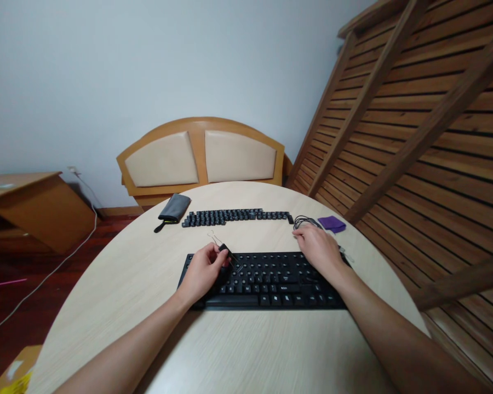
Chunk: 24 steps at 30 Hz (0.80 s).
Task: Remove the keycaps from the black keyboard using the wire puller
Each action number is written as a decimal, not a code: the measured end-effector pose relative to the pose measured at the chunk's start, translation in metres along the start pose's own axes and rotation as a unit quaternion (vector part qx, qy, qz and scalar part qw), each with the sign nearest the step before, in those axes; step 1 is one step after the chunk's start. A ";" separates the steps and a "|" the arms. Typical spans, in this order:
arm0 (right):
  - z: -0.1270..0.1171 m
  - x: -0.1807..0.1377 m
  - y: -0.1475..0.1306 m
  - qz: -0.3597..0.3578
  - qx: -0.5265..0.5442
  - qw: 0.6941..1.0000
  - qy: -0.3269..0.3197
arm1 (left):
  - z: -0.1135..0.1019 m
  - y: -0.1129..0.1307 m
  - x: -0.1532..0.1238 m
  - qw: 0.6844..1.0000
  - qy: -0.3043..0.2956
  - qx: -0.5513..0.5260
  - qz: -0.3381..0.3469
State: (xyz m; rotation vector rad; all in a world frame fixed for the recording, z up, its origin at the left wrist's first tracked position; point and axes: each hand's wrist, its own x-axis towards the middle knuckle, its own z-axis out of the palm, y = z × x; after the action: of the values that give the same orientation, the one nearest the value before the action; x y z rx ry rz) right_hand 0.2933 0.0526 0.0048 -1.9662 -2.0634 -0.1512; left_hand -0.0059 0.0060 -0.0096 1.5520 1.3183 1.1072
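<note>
A black keyboard (271,282) lies on the round light-wood table (148,284) in front of me. My left hand (203,272) rests on its left end, fingers closed on a small black tool with wire loops, a keycap puller (225,251). My right hand (318,246) lies flat on the keyboard's upper right corner, fingers stretched out toward a coiled black cable (306,220). A long row of loose black keycaps (234,216) sits farther back on the table.
A grey pouch (173,209) lies at the back left of the table, a purple cloth (332,223) at the back right. Behind the table stands a padded wooden headboard (201,156). A slatted wooden frame (414,137) leans at the right; a wooden cabinet (33,210) stands at the left.
</note>
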 end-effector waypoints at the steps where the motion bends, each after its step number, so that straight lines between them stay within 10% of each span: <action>1: 0.000 0.000 -0.001 0.006 0.006 1.000 -0.009 | -0.002 0.000 -0.001 1.000 -0.001 0.006 -0.006; 24: 0.001 0.002 0.016 0.019 0.029 0.999 -0.023 | -0.002 0.008 -0.004 1.000 -0.009 -0.002 -0.002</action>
State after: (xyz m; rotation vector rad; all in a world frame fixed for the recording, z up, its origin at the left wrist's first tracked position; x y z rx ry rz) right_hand 0.3089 0.0559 0.0030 -1.9915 -2.0342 -0.0382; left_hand -0.0057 0.0007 -0.0023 1.5521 1.3064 1.0895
